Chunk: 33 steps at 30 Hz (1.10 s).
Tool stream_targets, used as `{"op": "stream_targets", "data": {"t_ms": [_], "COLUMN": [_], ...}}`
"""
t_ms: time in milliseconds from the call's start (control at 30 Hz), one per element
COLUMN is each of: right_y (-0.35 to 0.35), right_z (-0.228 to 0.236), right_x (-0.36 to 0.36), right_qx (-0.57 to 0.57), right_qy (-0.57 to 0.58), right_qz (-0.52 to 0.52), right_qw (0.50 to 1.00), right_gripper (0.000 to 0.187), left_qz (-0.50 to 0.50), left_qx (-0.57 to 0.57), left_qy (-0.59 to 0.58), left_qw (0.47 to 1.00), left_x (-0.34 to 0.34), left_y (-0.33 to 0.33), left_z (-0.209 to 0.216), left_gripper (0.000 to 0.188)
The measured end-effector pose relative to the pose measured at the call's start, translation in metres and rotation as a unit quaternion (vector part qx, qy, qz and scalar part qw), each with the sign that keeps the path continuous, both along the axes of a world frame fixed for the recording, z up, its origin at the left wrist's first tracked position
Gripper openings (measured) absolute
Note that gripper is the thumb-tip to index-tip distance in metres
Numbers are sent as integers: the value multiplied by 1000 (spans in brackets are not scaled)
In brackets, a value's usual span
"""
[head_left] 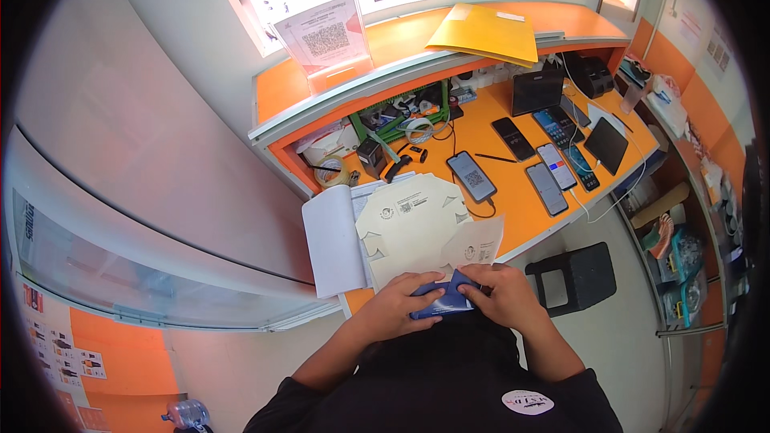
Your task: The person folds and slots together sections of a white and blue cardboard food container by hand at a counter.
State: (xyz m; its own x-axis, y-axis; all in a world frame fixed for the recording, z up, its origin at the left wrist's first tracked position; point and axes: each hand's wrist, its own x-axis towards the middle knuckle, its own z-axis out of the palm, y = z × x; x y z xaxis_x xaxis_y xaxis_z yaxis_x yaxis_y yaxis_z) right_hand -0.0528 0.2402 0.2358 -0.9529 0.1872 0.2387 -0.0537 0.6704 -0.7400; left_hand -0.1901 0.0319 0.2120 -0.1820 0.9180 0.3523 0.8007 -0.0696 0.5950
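Observation:
Close to my body, at the near edge of the desk, I hold a shiny blue flat piece [451,300], partly folded; whether it is paper or plastic I cannot tell. My left hand [399,303] grips its left side, fingers over the top. At its right corner, my right hand [504,292] pinches it between thumb and fingers. Just beyond lies a cream unfolded envelope-like sheet [413,220] with cut corners and dark printed marks. A second cream sheet [484,240] overlaps it on the right, running under the blue piece. Left of these rests a white paper pad [330,236].
Several phones, one a phone with a code on screen [472,178], spread across the orange desk [513,228] with cables. A tape roll [330,171], a green basket [361,122] and a yellow folder [485,32] are farther back. A black stool [589,277] stands right; shelves [658,261] line the far right.

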Motion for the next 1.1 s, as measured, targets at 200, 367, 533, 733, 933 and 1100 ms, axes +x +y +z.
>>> {"op": "stream_targets", "data": {"t_ms": [200,367,533,733,933,1100], "right_y": [0,0,-3,0,-5,1], "right_z": [13,6,5,9,12,9], "right_x": [-1,0,0,-1,-7,-10], "right_qx": [-77,-120,-123,-112,-48,23], "right_qy": [-69,-97,-109,-93,-63,-61], "right_qz": [-4,-35,-59,-48,-5,90], "right_qw": [995,988,985,988,997,994], "right_gripper": [29,28,28,26,23,32], "left_qz": [8,41,16,15,4,1], "left_qx": [-4,-52,-26,13,14,28], "left_qy": [-19,-45,-23,-25,-21,5], "left_qw": [1000,997,999,999,1000,1000], "left_x": [2,0,-3,-2,0,-1], "left_y": [0,0,-3,-2,0,0], "left_z": [5,4,1,2,2,5], "left_gripper": [44,44,44,42,40,45]}}
